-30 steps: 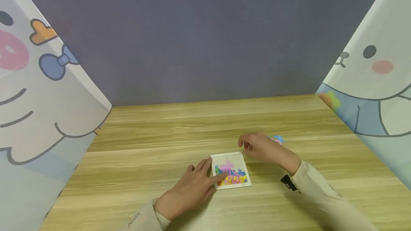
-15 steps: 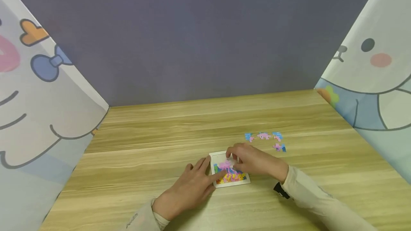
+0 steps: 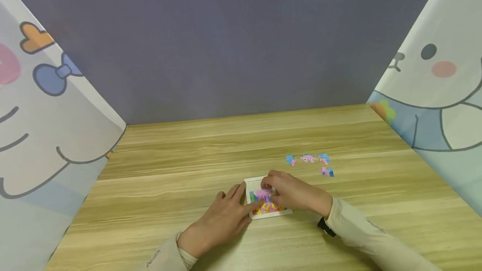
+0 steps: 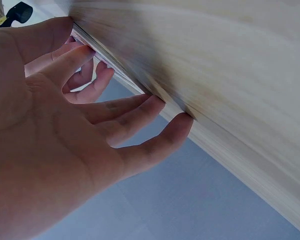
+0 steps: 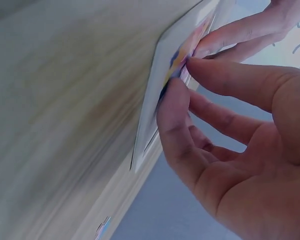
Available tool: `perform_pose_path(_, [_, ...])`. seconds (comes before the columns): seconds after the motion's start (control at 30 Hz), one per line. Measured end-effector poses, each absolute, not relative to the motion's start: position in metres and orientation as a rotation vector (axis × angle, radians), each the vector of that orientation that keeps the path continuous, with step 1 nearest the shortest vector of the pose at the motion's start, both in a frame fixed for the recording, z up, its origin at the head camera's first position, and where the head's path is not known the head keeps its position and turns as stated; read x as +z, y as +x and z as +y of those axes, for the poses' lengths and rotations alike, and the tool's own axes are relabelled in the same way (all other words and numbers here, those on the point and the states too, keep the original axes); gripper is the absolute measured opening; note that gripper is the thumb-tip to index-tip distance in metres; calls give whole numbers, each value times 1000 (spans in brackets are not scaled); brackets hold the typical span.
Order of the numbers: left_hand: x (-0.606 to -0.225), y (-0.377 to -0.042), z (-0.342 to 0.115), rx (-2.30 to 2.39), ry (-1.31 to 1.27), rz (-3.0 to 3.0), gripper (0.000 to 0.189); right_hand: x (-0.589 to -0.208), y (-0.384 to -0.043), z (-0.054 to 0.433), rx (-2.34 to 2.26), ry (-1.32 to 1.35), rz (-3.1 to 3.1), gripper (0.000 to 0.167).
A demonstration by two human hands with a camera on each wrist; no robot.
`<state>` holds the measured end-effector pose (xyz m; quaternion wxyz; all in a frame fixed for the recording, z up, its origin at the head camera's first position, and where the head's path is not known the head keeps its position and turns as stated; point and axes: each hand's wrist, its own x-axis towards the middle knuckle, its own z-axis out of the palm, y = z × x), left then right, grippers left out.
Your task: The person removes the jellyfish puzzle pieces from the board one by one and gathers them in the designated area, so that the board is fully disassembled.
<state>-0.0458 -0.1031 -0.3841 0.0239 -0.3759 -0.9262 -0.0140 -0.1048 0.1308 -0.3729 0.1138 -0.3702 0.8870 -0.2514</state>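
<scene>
A white square puzzle tray lies on the table, its lower part filled with a bright pink, blue and yellow picture. My left hand rests at the tray's left edge with fingers extended, the index finger reaching over the picture. Over the tray's right half, my right hand pinches a small puzzle piece between thumb and index finger, pressed to the picture; the fingers mostly hide it. In the right wrist view, that thumb and curled index finger meet at the picture's surface.
Several loose puzzle pieces lie behind the tray to the right, among them a pink one with eyes and a pink-and-blue one. A grey wall stands behind the wooden table, with cartoon-printed panels at both sides.
My right hand has moved left and down from beside the tray's upper right corner onto the picture, uncovering the loose pieces. The left hand has stayed on the tray. The view has shifted slightly.
</scene>
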Motion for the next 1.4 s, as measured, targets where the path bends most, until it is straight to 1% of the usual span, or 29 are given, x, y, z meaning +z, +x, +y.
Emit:
perform_pose_path(0.2, [-386,-46,-103,-13,-1200,-2817,51,-371,-101,130,-711,-1010,2585,32])
perform_pose_path(0.5, [-386,-42,-100,20,-1333,-2672,59,-369,-99,127,-687,-985,2607,29])
perform_pose_path(0.73, [-386,-40,-100,-2,-1338,-2698,57,-369,-97,125,-677,-972,2618,27])
perform_pose_path(0.97, [-385,-40,-98,-2,-1334,-2710,57,-371,-96,124,-719,-994,2676,29])
perform_pose_path(1.17, [-385,-39,-97,-14,-1316,-2708,54,-366,-99,129,-811,-959,2685,21])
perform_pose_path(1.4, [-383,-39,-97,-31,-1303,-2753,54,-357,-105,137,-870,-905,2624,20])
